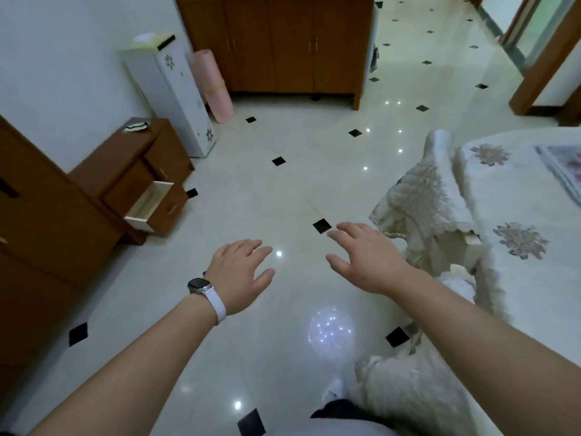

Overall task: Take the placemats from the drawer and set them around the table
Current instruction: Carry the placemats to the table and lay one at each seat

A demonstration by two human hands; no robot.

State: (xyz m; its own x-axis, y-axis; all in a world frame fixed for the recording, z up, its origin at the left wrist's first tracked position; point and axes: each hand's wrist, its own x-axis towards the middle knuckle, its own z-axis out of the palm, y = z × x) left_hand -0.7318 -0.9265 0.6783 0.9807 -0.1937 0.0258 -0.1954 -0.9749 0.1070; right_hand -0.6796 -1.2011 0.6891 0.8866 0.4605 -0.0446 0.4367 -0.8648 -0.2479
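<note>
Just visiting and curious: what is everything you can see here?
drawer chest: one, brown, left wall, one drawer pulled open
tall cabinet: one, white with flowers, beside chest
rolled mat: one, pink, against the cabinet
cupboard: one, brown, far wall
table: one, cream floral cloth, right
placemat: one, grey-bordered, on table, far right
covered chairs: two, cream, beside table
floor: pale tiles, black diamonds
watch: one, white strap, left wrist
left hand: open, empty
right hand: open, empty
</note>
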